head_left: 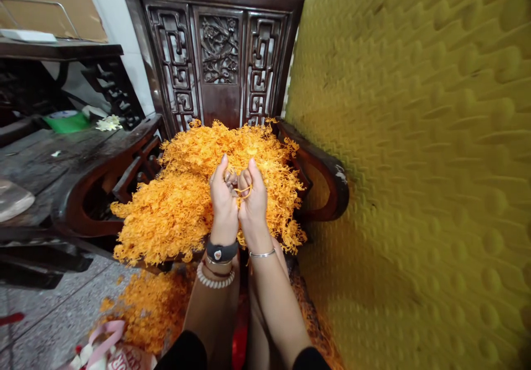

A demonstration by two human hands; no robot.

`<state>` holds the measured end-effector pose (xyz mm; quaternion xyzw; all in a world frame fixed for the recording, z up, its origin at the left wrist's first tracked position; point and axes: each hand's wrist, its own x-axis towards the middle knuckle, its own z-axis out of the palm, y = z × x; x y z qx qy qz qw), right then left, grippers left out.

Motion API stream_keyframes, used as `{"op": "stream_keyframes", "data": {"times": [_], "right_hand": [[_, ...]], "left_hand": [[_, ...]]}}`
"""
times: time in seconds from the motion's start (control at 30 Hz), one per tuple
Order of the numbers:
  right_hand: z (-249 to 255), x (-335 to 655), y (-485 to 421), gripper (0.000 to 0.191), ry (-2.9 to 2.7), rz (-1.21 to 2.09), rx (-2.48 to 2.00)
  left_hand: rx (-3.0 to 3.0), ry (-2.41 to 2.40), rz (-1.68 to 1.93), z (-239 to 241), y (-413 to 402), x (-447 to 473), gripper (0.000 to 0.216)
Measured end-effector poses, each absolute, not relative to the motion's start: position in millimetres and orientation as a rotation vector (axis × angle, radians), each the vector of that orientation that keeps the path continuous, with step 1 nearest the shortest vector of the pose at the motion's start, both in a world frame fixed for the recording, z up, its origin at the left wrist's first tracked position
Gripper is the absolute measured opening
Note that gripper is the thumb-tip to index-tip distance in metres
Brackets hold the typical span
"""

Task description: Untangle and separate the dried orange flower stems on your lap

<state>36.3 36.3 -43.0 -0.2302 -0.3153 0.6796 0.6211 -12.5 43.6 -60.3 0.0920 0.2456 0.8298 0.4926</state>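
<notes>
A big heap of orange, curly, thread-like pieces with frilly ends (166,215) fills the seat of a dark carved wooden chair. In front of the heap, my left hand (223,196) and my right hand (254,193) are held side by side, fingers curled inward and thumbs pointing up. Between the curled fingers runs a thin orange strand (244,192), which both hands pinch. Its ends are hidden by the fingers. A dark band and a coiled bracelet are on my left wrist, a thin bangle on my right.
The chair's carved back (219,55) stands behind the heap, its curved armrests (327,187) on both sides. A yellow textured panel (415,165) rises close on the right. At left, a dark wooden table (37,165) bears a green container (66,122). Orange bits (153,303) and a bag (120,356) lie below.
</notes>
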Motion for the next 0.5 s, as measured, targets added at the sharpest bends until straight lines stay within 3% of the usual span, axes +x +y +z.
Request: {"op": "stream_keyframes", "data": {"times": [0.13,0.23,0.33,0.5], "right_hand": [[-39,58,51,0.047,-0.716,1.367,-0.331],[-40,62,60,0.047,-0.791,1.407,-0.246],[-44,54,58,0.039,-0.984,1.404,-0.367],[-47,47,52,0.023,-1.234,0.984,-0.612]], "left_hand": [[0.268,0.422,2.123,-59,36,-24,0.041],[0.347,0.301,2.126,-49,27,-17,0.041],[0.448,0.283,2.096,-36,18,-2,0.038],[0.436,0.501,2.127,-35,17,-7,0.028]]}}
